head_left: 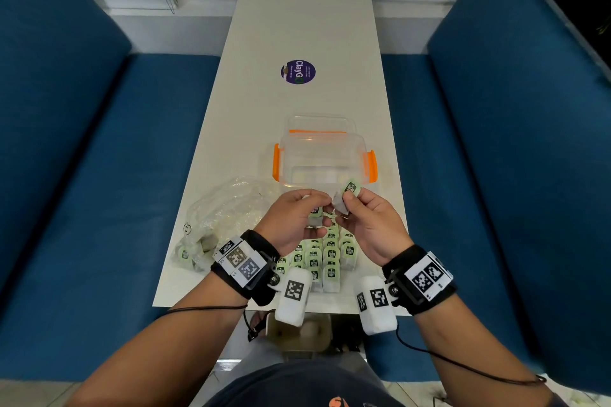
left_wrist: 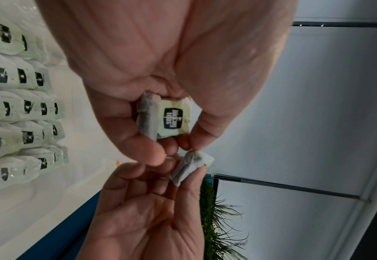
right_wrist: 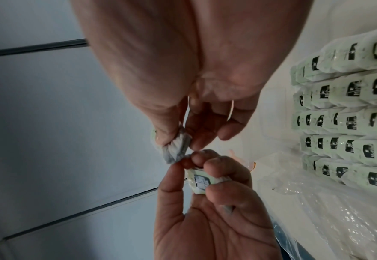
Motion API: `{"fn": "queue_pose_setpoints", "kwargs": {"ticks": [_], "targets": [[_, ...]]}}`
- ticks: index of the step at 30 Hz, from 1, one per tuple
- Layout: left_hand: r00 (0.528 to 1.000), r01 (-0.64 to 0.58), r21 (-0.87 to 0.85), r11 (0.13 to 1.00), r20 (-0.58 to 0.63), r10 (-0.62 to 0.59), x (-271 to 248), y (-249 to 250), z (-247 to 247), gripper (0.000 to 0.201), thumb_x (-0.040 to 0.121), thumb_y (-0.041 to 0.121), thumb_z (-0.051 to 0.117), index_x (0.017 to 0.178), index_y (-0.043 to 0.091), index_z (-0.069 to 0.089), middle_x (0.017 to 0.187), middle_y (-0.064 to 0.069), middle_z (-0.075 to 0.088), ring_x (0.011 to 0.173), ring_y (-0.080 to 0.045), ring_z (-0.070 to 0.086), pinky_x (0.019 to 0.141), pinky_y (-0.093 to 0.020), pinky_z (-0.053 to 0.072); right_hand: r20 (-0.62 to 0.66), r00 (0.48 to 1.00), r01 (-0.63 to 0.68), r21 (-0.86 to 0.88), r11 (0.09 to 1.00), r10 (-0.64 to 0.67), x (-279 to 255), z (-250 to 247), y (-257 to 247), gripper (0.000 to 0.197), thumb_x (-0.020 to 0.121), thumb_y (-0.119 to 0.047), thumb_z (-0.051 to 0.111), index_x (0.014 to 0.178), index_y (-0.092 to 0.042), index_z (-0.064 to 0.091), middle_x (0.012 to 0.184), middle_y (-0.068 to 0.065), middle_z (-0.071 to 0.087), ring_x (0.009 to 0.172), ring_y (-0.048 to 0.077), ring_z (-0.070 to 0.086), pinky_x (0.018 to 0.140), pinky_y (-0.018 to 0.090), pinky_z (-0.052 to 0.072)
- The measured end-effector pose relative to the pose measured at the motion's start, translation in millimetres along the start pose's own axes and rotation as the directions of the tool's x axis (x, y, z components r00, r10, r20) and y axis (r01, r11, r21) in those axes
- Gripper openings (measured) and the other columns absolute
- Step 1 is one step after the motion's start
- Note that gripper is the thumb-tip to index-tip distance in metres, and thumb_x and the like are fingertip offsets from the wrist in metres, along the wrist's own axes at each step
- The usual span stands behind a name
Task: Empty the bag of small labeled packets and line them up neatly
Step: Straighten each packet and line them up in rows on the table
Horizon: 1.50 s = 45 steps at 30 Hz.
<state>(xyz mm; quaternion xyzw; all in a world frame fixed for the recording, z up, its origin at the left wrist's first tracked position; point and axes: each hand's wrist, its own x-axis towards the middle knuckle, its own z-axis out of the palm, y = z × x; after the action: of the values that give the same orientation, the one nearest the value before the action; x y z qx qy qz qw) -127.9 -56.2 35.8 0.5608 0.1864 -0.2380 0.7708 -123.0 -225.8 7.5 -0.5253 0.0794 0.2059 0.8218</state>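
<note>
My left hand (head_left: 314, 210) (left_wrist: 172, 144) holds one small packet (left_wrist: 174, 119) with a pale green label, fingers curled round it. Close beside it, my right hand (head_left: 347, 200) (right_wrist: 178, 144) pinches a second packet (head_left: 345, 196) (right_wrist: 176, 149) by its grey pouch, its green label up. Both hands hover above the table (head_left: 307, 26). Under them, several rows of labelled packets (head_left: 325, 256) (left_wrist: 16, 105) (right_wrist: 349, 119) lie lined up at the near edge. The crumpled clear bag (head_left: 224, 211) (right_wrist: 327, 211) lies to the left, a few packets (head_left: 188, 253) still inside.
A clear lidless box (head_left: 324, 155) with orange latches stands just beyond my hands. A round purple sticker (head_left: 298, 72) lies farther up the table. Blue benches (head_left: 82, 175) flank both sides.
</note>
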Motion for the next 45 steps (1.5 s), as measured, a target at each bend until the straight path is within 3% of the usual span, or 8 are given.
{"fn": "queue_pose_setpoints", "kwargs": {"ticks": [4,10,13,17,22,36,42,45], "targets": [[0.999,0.022,-0.002,1.000,0.044,-0.022,-1,0,1,0.009,0.100,0.017,0.063,0.096,0.010,0.067,0.083,-0.003,0.064,0.066,-0.018,0.061,0.056,-0.026,0.051,-0.080,0.996,0.032,-0.043,0.999,-0.035,2,5,-2,0.009,0.094,-0.021,0.064,0.089,-0.013,0.064,0.079,-0.003,0.073,0.066,0.006,0.060,0.063,0.022,0.041],[0.995,0.076,-0.091,0.993,0.078,-0.069,-2,1,0,0.012,0.101,0.016,0.061,0.104,0.006,0.066,0.083,-0.005,0.064,0.067,-0.019,0.062,0.054,-0.027,0.052,-0.089,0.995,0.032,-0.015,0.999,-0.033,3,9,-4,0.012,0.093,-0.019,0.066,0.082,-0.017,0.066,0.072,-0.002,0.067,0.061,0.009,0.045,0.055,0.020,0.036],[0.993,0.096,-0.123,0.988,0.084,-0.086,-1,4,-1,0.016,0.100,0.016,0.059,0.106,0.003,0.067,0.080,-0.004,0.062,0.065,-0.019,0.060,0.053,-0.026,0.052,-0.040,0.999,0.031,0.024,0.999,-0.030,3,9,-6,0.007,0.086,-0.021,0.067,0.092,-0.017,0.067,0.078,-0.001,0.068,0.064,0.011,0.048,0.057,0.021,0.038],[0.992,0.104,-0.126,0.987,0.077,-0.095,1,6,-2,0.016,0.099,0.016,0.058,0.105,0.003,0.066,0.078,-0.004,0.060,0.064,-0.018,0.061,0.052,-0.025,0.052,0.024,1.000,-0.003,0.068,0.998,0.001,4,8,-10,0.036,0.085,-0.010,0.064,0.121,-0.016,0.060,0.078,-0.003,0.069,0.064,0.009,0.052,0.057,0.021,0.038],[0.990,0.100,-0.084,0.991,0.109,-0.090,3,7,-2,0.017,0.100,0.015,0.058,0.108,0.003,0.067,0.080,-0.003,0.062,0.065,-0.017,0.061,0.052,-0.024,0.052,-0.022,1.000,-0.006,0.112,0.994,0.009,7,8,-10,0.043,0.093,-0.007,0.061,0.135,-0.008,0.054,0.083,0.005,0.067,0.071,0.014,0.057,0.061,0.024,0.044],[0.992,0.078,0.021,0.997,0.103,-0.079,8,-3,-6,0.010,0.098,0.017,0.065,0.100,0.009,0.070,0.087,-0.005,0.062,0.067,-0.019,0.062,0.054,-0.025,0.051,-0.087,0.989,0.095,-0.229,0.969,-0.117,6,10,-17,0.034,0.095,-0.001,0.066,0.126,-0.014,0.060,0.084,0.007,0.074,0.072,0.013,0.064,0.072,0.028,0.051],[1.000,-0.017,0.122,0.992,0.011,0.016,12,0,-14,0.033,0.086,-0.008,0.064,0.110,0.014,0.067,0.087,-0.008,0.068,0.069,-0.019,0.060,0.059,-0.027,0.043,-0.070,0.980,0.145,-0.385,0.912,-0.185,5,11,-21,0.030,0.095,-0.003,0.068,0.121,-0.017,0.061,0.078,0.002,0.076,0.074,0.009,0.067,0.078,0.023,0.052],[0.998,-0.055,0.078,0.995,0.012,0.054,10,8,-14,0.023,0.082,0.005,0.070,0.101,0.018,0.067,0.084,-0.008,0.068,0.069,-0.018,0.061,0.062,-0.030,0.042,-0.026,0.980,0.162,-0.470,0.868,-0.197,2,10,-22,0.030,0.095,-0.008,0.070,0.119,-0.024,0.062,0.081,0.002,0.077,0.082,0.010,0.067,0.090,0.031,0.054]]}}
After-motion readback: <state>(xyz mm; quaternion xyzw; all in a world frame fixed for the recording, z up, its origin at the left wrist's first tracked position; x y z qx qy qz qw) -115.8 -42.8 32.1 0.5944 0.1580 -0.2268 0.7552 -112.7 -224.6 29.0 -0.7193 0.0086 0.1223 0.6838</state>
